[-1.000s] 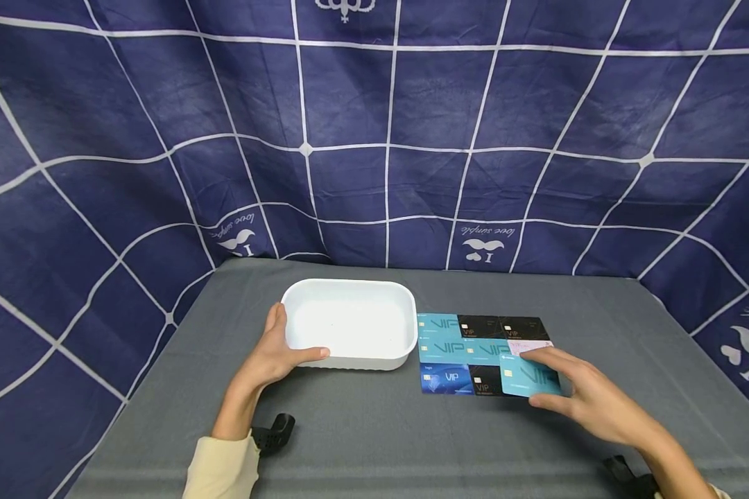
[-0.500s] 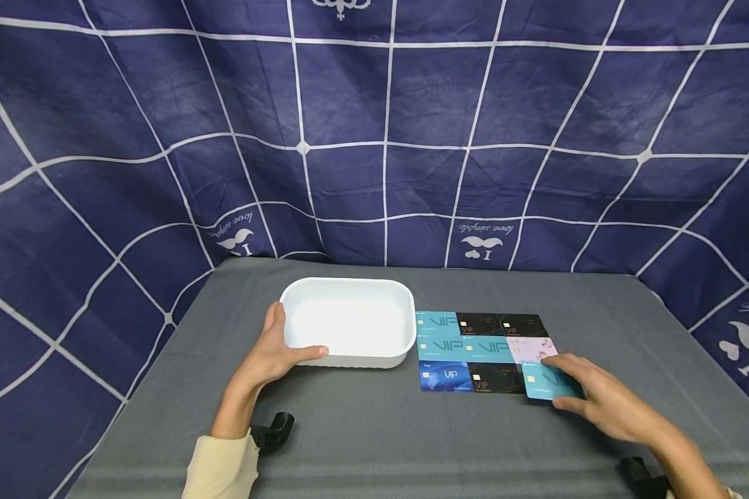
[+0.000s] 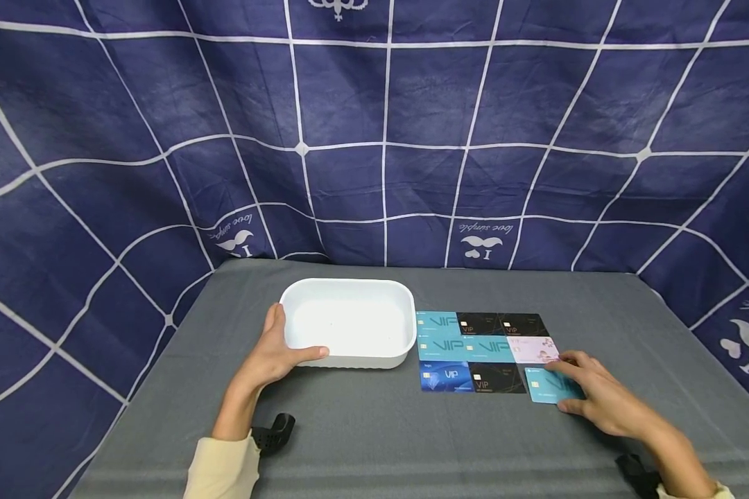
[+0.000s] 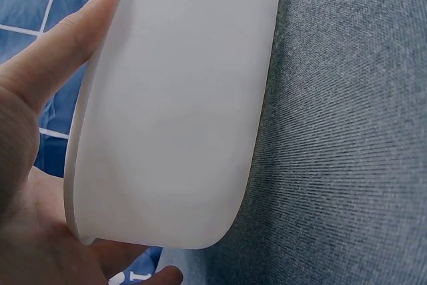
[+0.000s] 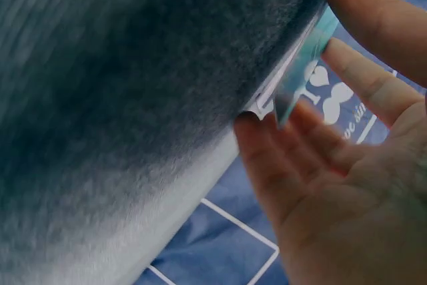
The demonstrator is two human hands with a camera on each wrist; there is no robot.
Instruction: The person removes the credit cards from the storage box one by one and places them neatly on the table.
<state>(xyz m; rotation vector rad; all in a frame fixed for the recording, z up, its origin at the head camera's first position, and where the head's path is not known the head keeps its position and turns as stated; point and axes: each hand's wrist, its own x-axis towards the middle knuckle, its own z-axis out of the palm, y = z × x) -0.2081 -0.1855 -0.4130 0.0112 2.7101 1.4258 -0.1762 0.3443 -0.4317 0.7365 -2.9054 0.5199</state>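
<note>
A white plastic tray [image 3: 349, 319] stands on the grey cloth, and my left hand [image 3: 281, 357] grips its near left corner. In the left wrist view the thumb [image 4: 73, 38] lies along the tray's rim, with other fingers around the end wall. At the right, my right hand [image 3: 605, 398] pinches a light-blue card [image 3: 546, 386] by its right part, thumb at the near edge and fingers at the far edge. Seen from the right wrist, the card [image 5: 307, 65] is held edge-on and partly hidden by the fingers. Its right end is covered by the hand.
Several VIP cards lie edge to edge right of the tray, among them a dark-blue card [image 3: 446, 377], a black card [image 3: 497, 378], a pink card [image 3: 532, 349] and a light-blue card [image 3: 489, 349]. A blue gridded curtain [image 3: 349, 180] hangs behind the grey-covered table [image 3: 412, 443].
My right hand has moved right with the light-blue card, off the black card and the pink card, which now show fully. My left hand and the tray have stayed put.
</note>
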